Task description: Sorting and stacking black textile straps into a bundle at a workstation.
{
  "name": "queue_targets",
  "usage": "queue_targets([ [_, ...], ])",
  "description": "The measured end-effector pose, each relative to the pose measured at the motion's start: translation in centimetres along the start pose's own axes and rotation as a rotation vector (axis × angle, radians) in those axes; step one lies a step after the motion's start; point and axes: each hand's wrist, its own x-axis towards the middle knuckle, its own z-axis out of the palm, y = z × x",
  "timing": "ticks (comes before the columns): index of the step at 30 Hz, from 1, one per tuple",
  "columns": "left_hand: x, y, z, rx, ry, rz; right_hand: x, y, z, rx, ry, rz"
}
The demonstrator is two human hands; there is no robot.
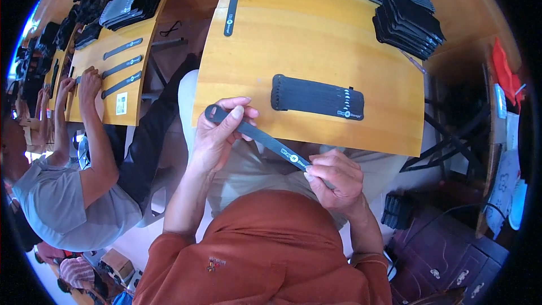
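Observation:
A dark grey strap with a white print is stretched at a slant between my two hands, just off the table's front edge. My left hand pinches it near the rounded end with a slot. The other end is in the closed fingers of my right hand, which hide its tip. Beyond the strap, a neat flat row of overlapping dark straps lies on the yellow wooden table. One single strap lies apart from it, lengthwise at the table's far left.
Tall piles of black straps stand at the far right of the table. To my left a co-worker in a grey shirt handles straps at another table. At the right are a red cloth and a dark drawer cabinet.

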Motion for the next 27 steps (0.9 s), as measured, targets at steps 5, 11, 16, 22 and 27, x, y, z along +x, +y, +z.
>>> queue_targets([
  [5, 0.1, -0.8, -0.9, 0.145, 0.034, 0.004, -1.0, 0.4, -1.0, -0.097, -0.004, 0.1],
  [11, -0.4, -1.1, -0.9, 0.394, 0.003, -0.028, -2.3, 1.9, -2.5, -0.041, 0.153, 0.443],
  [16, 0.2, -1.8, -0.4, 0.406, -0.039, -0.025, -2.4, 3.4, -3.4, 0.07, 0.246, 0.57],
  [22, 1.4, -2.6, 0.8, 0.455, -0.02, 0.031, -3.1, 5.3, -3.4, 0.117, 0.334, 0.619],
  [27, 2.4, -2.9, 1.1, 0.636, 0.005, 0.012, -3.1, 6.1, -3.7, 0.055, 0.336, 0.612],
])
